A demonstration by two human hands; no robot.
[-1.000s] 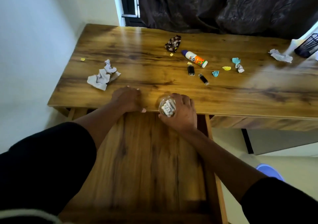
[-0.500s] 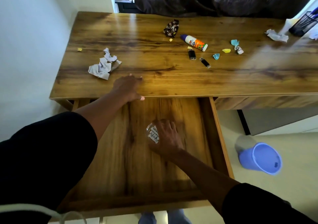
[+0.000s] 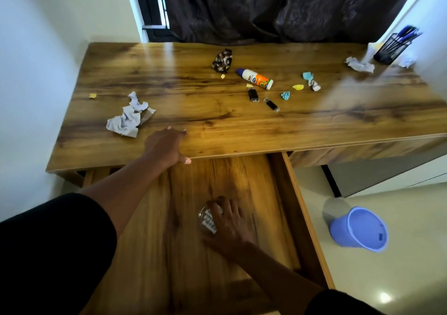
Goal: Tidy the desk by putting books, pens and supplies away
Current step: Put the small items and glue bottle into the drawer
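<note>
The wooden drawer (image 3: 294,193) under the desk (image 3: 217,126) stands pulled out. Inside it my right hand (image 3: 229,222) is closed over a small clear container (image 3: 208,220) with white printed pieces in it, low against the drawer floor. My left hand (image 3: 167,147) rests flat on the desk's front edge, thumb hanging over it, holding nothing. On the desk lie a glue bottle (image 3: 256,78), two black USB sticks (image 3: 252,95) (image 3: 271,104), a crumpled grey paper (image 3: 129,118) and small coloured scraps (image 3: 285,95).
A black mesh pen holder (image 3: 389,48) with blue pens stands at the far right, a crumpled white paper (image 3: 359,64) beside it. A dark patterned wrapper (image 3: 222,59) lies mid-desk. A purple bin (image 3: 358,230) stands on the floor right of the drawer. A white wall borders the left.
My right hand carried the small container from the desk's front edge down into the open drawer. My left hand stayed on the desk edge. The view tilted back, showing more of the drawer.
</note>
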